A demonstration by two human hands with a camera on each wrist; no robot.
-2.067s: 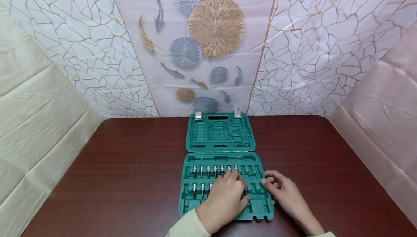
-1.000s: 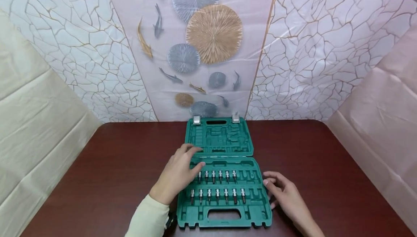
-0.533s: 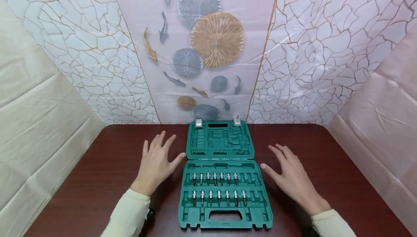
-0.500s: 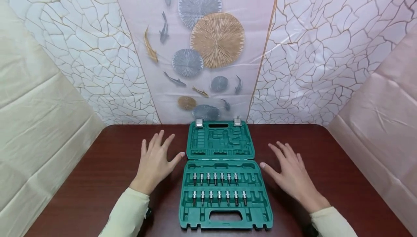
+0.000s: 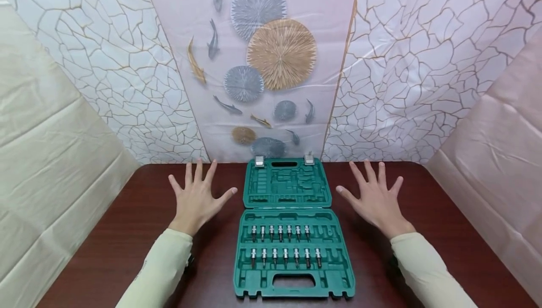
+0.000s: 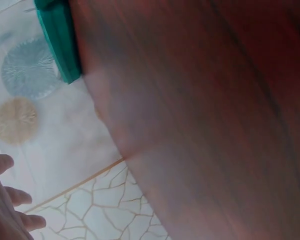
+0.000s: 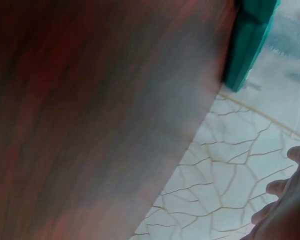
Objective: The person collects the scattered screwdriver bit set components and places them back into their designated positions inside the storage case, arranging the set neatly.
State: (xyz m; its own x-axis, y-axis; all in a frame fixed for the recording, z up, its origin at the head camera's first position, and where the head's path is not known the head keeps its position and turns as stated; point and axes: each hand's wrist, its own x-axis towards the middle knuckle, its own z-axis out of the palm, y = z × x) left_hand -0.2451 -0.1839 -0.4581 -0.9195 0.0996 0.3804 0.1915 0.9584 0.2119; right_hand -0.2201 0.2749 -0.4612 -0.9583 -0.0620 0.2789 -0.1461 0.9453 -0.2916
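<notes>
A green plastic tool case [image 5: 294,277] lies opened flat in the middle of the table in the head view. Its lower half holds two rows of silver bit sockets [image 5: 285,255], several in each row, standing in molded slots. The lid [image 5: 287,181] has bare molded recesses and two metal latches. My left hand [image 5: 195,202] is spread out left of the case, apart from it and holding nothing. To the case's right, my right hand [image 5: 377,200] is spread the same way, also holding nothing. Both wrist views show fingertips and a case edge.
The dark red-brown table [image 5: 127,232] runs out to both sides of the case. Behind it hangs a patterned cloth backdrop [image 5: 279,54]. Beige cloth panels [image 5: 51,157] flank the table on the left and right.
My left hand has left the sockets and moved out to the left of the case. My right hand has let the case's right edge go. Both hands have spread their fingers wide.
</notes>
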